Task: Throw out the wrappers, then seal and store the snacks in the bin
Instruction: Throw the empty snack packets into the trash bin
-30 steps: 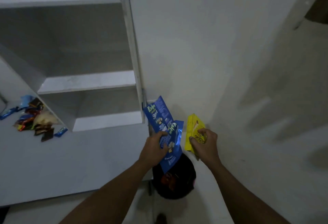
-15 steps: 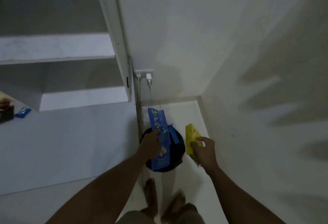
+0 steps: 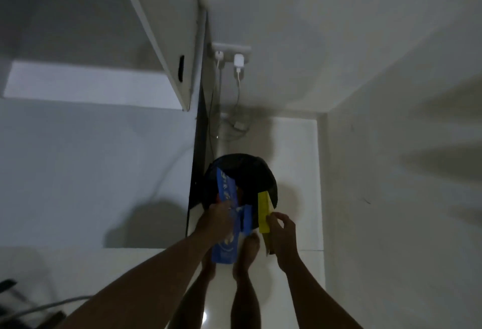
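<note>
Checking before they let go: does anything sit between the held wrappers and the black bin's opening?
Nothing visible does. The left hand holds the blue wrappers and the right hand holds the yellow wrapper over the near rim of the black bin, whose mouth lies open beneath them.

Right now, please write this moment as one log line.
left hand: holds blue wrappers | right hand: holds yellow wrapper | black trash can: on floor, beyond feet

Bare forearms (image 3: pixel 156 271), bare legs (image 3: pixel 245 302) (feet (image 3: pixel 251 246) unshod)
</note>
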Motion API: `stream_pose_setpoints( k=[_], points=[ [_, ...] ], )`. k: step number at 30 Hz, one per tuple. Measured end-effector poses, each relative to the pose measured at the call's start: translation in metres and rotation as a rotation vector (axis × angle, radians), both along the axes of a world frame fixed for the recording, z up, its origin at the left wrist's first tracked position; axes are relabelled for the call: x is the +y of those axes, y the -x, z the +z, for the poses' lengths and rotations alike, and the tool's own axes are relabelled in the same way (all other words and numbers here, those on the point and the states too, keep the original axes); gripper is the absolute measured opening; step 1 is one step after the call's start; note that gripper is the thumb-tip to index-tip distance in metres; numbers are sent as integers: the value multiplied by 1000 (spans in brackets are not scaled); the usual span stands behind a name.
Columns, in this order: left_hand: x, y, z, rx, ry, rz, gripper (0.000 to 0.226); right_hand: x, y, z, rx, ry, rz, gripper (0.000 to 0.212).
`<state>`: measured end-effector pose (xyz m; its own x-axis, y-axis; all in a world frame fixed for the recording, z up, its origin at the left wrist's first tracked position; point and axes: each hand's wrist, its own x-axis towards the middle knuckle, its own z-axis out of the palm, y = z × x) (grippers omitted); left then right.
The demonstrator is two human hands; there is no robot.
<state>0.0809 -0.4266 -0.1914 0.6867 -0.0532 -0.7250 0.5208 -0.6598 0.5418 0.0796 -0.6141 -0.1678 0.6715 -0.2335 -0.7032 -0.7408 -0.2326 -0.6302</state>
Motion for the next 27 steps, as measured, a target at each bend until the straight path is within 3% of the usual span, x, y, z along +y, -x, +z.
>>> stream_pose_setpoints(
  k=[3, 9, 16, 19, 24, 27],
  points=[
    [-10, 6, -31, 56, -59, -6, 36, -5, -2, -34, 82, -30, -23, 7],
    [-32, -6, -88, 106, -203, 16, 18, -13, -16, -104, 211, -90, -28, 15],
    [-37, -41, -158, 117, -109, 47, 33, -2, -49, -154, 254, -110, -29, 20],
    [-38, -49, -162, 120, -7, 111, 59, 1, -62, -154, 210, -88, 26, 30],
    [-32, -50, -148, 115, 4, 84, 46, -3, -70, -137, 214, -15, 106, 27],
    [-29, -53, -126, 93, -29, 68, 52, -2, -74, -121, 167, 46, 180, 28]
  ],
)
